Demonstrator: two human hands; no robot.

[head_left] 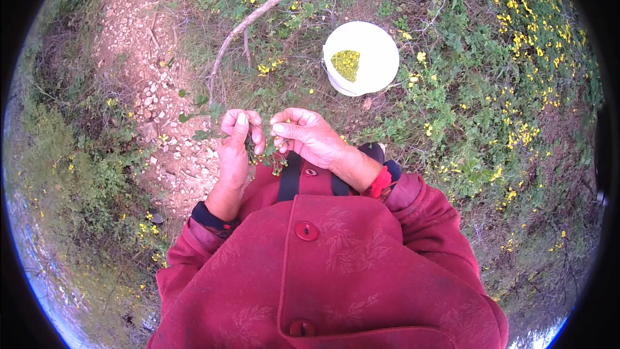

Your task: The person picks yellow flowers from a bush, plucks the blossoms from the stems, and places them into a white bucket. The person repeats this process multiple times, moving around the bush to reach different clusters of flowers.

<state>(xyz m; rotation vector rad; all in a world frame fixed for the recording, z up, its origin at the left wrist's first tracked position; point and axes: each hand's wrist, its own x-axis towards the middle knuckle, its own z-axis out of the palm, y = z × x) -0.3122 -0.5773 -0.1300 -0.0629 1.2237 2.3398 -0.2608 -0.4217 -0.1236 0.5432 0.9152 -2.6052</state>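
Close in front of the red coat, my left hand (pixel 236 148) is closed around thin green plant stems (pixel 253 149), with leaves sticking out to its left. Small round buds (pixel 277 167) on fine stalks hang between the two hands. Just to the right, my right hand (pixel 310 138) has its thumb and forefinger pinched together at the sprig; small yellowish bits show at the fingers, too small to name surely. Farther out and to the right, a white plastic bucket (pixel 378 58) stands on the ground, holding a small heap of yellow-green flower heads (pixel 346 64) at its left side.
A curved bare branch (pixel 271 4) lies beyond my hands, left of the bucket. A stony dirt path (pixel 150 92) runs along the left. Low green plants with yellow flowers (pixel 523 34) cover the slope at right, and more shrubs (pixel 87 174) grow at far left.
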